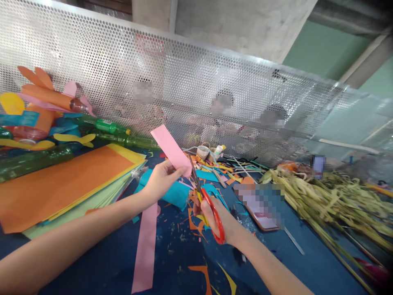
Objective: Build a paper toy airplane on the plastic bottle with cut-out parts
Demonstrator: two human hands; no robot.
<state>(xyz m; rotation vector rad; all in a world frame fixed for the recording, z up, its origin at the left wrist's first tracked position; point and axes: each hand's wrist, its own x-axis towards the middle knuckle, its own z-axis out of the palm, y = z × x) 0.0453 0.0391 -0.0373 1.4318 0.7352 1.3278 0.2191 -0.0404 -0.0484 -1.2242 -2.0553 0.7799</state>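
My left hand [164, 180] pinches a pink paper strip [170, 149] near its rounded lower end, holding it raised above the table. Red-handled scissors [211, 213] are in my right hand [219, 221], its fingers through the handles. The scissor blades point up and lie right beside the strip's rounded edge; whether they touch the paper I cannot tell. Below my hands a longer pink strip [145, 246] lies on the dark blue table [175, 262]. A rolled blue paper piece [175, 192] rests behind my left hand.
Stacked coloured paper [67, 180] lies at left, near bottles and an orange paper-covered bottle [49, 96]. Paper scraps [227, 166] litter the middle. A phone [260, 209] and dried husks [331, 200] lie at right. A perforated metal panel [107, 69] stands behind, with people beyond it.
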